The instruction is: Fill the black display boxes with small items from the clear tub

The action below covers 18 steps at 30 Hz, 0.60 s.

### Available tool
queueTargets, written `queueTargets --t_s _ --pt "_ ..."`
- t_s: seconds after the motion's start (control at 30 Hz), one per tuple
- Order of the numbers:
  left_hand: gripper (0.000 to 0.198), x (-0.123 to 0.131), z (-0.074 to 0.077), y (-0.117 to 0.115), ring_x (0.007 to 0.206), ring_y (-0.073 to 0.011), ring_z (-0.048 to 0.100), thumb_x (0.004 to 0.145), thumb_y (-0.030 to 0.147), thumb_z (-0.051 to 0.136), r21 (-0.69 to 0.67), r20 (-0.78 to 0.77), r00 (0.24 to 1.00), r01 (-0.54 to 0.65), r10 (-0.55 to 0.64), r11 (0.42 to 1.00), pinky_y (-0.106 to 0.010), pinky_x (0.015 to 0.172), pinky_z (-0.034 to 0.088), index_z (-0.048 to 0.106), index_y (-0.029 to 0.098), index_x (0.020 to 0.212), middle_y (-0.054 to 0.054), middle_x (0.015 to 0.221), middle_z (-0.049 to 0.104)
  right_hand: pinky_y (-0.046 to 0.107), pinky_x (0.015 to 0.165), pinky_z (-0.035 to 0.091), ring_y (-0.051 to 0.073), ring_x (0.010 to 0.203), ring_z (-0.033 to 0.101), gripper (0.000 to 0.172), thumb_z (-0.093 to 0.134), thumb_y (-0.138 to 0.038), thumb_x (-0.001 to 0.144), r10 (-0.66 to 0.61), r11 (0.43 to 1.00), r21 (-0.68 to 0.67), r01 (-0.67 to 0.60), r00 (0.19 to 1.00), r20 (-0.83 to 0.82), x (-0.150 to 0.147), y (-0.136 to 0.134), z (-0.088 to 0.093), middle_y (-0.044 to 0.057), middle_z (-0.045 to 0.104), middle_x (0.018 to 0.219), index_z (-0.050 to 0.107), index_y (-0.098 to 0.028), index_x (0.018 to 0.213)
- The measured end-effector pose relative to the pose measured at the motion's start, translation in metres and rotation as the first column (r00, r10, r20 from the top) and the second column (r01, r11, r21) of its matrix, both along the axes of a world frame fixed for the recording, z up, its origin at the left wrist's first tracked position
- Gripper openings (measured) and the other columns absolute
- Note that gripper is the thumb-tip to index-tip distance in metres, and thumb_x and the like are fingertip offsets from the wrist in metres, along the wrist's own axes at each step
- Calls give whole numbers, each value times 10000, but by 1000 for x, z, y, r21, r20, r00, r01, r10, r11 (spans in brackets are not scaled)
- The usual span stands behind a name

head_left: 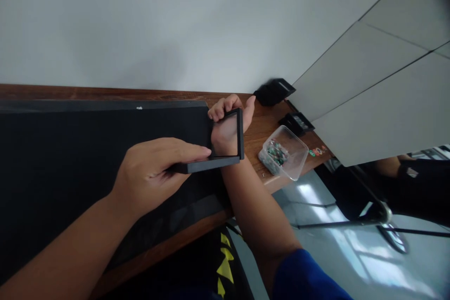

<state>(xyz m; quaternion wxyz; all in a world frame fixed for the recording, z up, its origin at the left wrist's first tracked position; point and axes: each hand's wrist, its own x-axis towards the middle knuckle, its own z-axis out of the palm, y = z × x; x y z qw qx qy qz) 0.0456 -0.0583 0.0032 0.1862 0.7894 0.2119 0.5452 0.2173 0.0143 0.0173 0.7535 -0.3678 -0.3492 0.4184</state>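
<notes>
A black square display frame point(240, 136) with a see-through window is tilted up in front of me. Its thick lower part extends leftward, seen nearly edge-on; I cannot tell whether it is a hinged half. My left hand point(154, 168) grips that lower left end, thumb on top and fingers beneath. Behind the window is my right hand point(228, 122), its palm and wrist showing through it. The right fingers curl at the frame's upper edge, partly hidden by it. Under both hands lies a black mat point(70, 159).
A clear plastic box point(295, 152) with small colourful pieces stands at the right on the wooden table point(258, 126). Two black objects point(276, 91) sit by the wall. Small coloured rings point(318, 151) lie near the table's edge. Beyond it, a person's dark sleeve point(418, 187) shows.
</notes>
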Motion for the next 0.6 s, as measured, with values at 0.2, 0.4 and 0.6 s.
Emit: queueTargets --t_s 0.2,0.4,0.6 --pt "159 -1 1 -2 743 -211 837 982 250 808 -85 -38 999 -19 16 996 -296 704 675 899 354 1060 -1 931 882 284 475 341 131 446 305 705 370 -898 1029 43 998 -43 -46 997 -58 -3 4 -1 -81 276 509 289 -286 688" --pt "120 2 -7 1 671 -219 816 989 404 811 -169 -11 989 -148 148 974 -297 596 646 912 343 965 -9 858 870 280 500 405 136 456 379 693 392 -888 1027 129 984 -109 -143 984 -121 3 14 -8 -73 352 508 326 -284 691" --pt "273 -5 -20 9 870 -267 847 974 516 837 -495 178 889 -291 423 819 -469 905 707 906 267 1063 3 987 887 278 593 499 163 627 611 617 340 -750 1094 159 963 -185 -195 968 -193 9 22 -16 41 706 750 531 -253 783"
